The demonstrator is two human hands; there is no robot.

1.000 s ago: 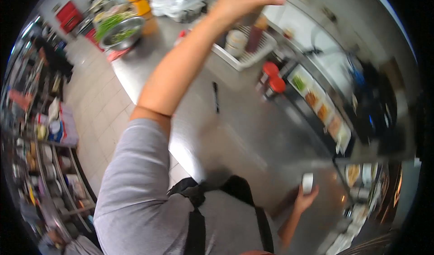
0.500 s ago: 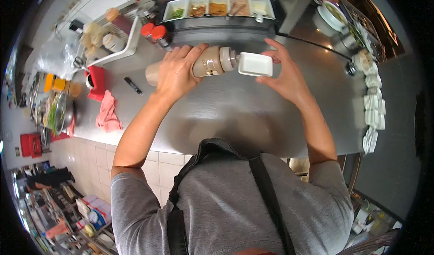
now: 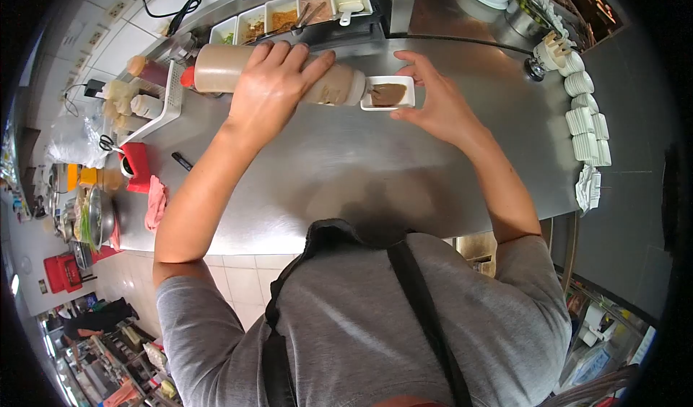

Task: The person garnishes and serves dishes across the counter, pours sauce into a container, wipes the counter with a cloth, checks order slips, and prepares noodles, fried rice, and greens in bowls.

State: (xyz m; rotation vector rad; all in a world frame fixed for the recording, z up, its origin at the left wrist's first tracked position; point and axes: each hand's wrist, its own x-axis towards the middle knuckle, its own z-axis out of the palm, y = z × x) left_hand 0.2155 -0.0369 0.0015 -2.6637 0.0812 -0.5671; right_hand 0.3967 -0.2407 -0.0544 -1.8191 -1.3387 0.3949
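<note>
My left hand [image 3: 274,89] is wrapped round a clear squeeze bottle [image 3: 216,69] of brownish sauce. The bottle lies nearly level, its nozzle pointing right into a small white sauce dish [image 3: 382,108]. Brown sauce [image 3: 388,94] covers much of the dish's bottom. At the dish's right side, my right hand [image 3: 440,105] holds it with thumb and fingers, the index finger raised above its far edge. Both are held over the steel counter [image 3: 433,183].
Condiment tubs [image 3: 281,19] with utensils line the back. On the left are a white basket [image 3: 173,93] of bottles, a black marker [image 3: 182,161], a pink cloth [image 3: 155,203] and a red holder [image 3: 136,165]. Stacked white dishes [image 3: 583,122] edge the right side.
Brown sauce now lies in the dish, which looked bare before. The bottle's base appears higher and closer to the camera. The view has shifted, so the counter items sit further left.
</note>
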